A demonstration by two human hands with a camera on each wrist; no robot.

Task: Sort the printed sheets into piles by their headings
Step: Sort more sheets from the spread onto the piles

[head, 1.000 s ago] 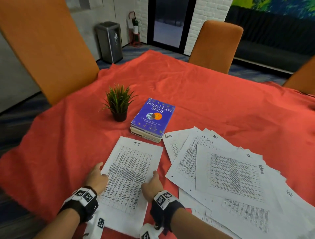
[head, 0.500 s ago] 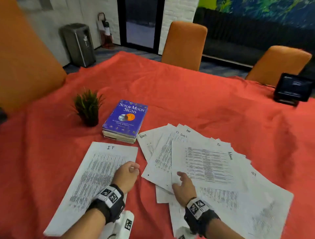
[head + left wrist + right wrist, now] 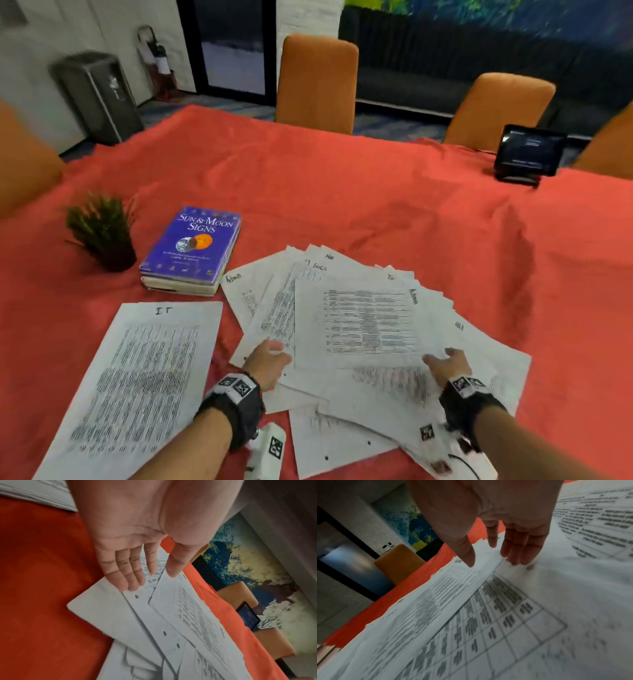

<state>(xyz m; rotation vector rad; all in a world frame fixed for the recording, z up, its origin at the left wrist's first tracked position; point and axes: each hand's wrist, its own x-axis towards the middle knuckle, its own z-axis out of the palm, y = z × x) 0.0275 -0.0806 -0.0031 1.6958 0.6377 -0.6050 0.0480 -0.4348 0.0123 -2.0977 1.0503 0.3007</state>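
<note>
— Where are the sheets being kept?

— A messy heap [image 3: 370, 329] is being spread on the red cloth [image 3: 342, 192] of the worktop. One sheet marked "IT" [image 3: 137, 377] is lying alone, to the left of the heap.

— What is being done by the left hand [image 3: 267, 365]?

— It is being held at the heap's left edge. In the left wrist view its fingers [image 3: 126, 573] are stretched out straight, with the tips touching the paper. Nothing is being grasped.

— And the right hand [image 3: 445, 366]?

— It is being held at the near right corner of the top sheet [image 3: 363, 322]. Its fingers [image 3: 520, 547] are straight and loose too, with the tips down by that sheet's edge. Nothing is being gripped.

— What else is being seen on the cloth?

— A blue book [image 3: 191, 246] is lying just beside the heap, on top of another book. A small plant [image 3: 102, 233] is standing left of it. A dark screen [image 3: 527, 154] is standing far off at the back right.
</note>
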